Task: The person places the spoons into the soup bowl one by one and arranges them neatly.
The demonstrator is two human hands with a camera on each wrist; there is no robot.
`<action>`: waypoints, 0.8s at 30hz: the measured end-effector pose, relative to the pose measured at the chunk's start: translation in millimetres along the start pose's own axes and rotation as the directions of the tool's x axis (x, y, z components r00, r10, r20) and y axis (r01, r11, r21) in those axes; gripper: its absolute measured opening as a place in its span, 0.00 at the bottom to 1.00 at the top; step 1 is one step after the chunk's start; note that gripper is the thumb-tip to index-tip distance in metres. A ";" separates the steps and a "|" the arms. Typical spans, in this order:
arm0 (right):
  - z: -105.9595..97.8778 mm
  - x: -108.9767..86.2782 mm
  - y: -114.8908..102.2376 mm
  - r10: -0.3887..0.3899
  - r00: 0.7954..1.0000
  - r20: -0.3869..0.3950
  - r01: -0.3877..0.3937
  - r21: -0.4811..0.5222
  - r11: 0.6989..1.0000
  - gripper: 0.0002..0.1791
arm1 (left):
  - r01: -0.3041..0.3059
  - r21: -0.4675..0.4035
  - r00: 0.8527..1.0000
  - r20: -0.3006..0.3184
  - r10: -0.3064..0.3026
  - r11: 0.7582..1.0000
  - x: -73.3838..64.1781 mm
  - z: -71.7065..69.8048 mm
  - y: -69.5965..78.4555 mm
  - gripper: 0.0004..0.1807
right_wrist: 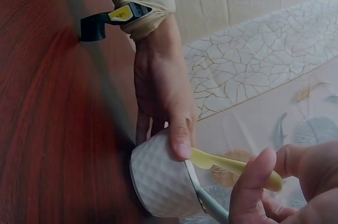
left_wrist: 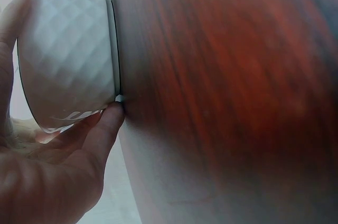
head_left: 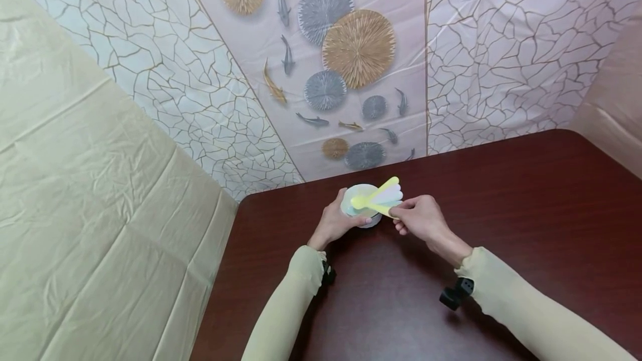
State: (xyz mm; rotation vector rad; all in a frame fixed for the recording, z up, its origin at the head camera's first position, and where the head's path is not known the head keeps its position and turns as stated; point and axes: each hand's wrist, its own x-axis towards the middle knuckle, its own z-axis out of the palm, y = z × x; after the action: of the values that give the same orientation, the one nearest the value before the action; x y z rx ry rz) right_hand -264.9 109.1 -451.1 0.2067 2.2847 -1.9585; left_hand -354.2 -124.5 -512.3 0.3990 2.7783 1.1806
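Note:
On the table's far part stands a white bowl (head_left: 373, 222) with a diamond-pattern side, plain in the left wrist view, where the same bowl (left_wrist: 68, 49) fills the upper left. My left hand (head_left: 337, 220) grips it, thumb on the near side. Several spoons lean in the bowl with their handles fanned to the right: a yellow spoon (head_left: 386, 188), pale whitish ones and a light blue one. My right hand (head_left: 425, 220) pinches the handle of another yellow spoon (right_wrist: 227, 165), whose bowl end is inside the rim. The spoons' lower ends are partly hidden.
The dark red-brown table (head_left: 501, 199) meets a patterned cloth wall (head_left: 501, 60) just behind the bowl. A cream cloth (head_left: 100, 210) hangs along the left side. Black wrist devices (head_left: 457, 293) sit at both sleeve cuffs.

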 end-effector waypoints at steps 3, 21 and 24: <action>2.8 2.7 2.2 0.009 1.000 0.001 -0.009 0.008 1.000 0.17 | -0.003 -0.007 1.000 -0.001 0.003 1.000 0.3 0.1 0.3 0.59; 11.5 14.4 15.3 0.091 0.995 -0.040 -0.088 0.080 0.993 0.17 | -0.007 -0.019 1.000 -0.005 0.007 1.000 1.0 0.5 0.3 0.58; 12.9 16.4 17.7 0.112 0.993 -0.045 -0.107 0.109 0.988 0.17 | -0.007 -0.013 1.000 -0.003 0.007 1.000 1.0 0.2 -0.3 0.58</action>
State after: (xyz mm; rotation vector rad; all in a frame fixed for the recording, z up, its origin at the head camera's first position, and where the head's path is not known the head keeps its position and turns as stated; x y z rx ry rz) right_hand -277.6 99.4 -473.2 0.3893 2.1505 -2.0426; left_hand -355.2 -124.3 -512.7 0.4060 2.7731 1.2006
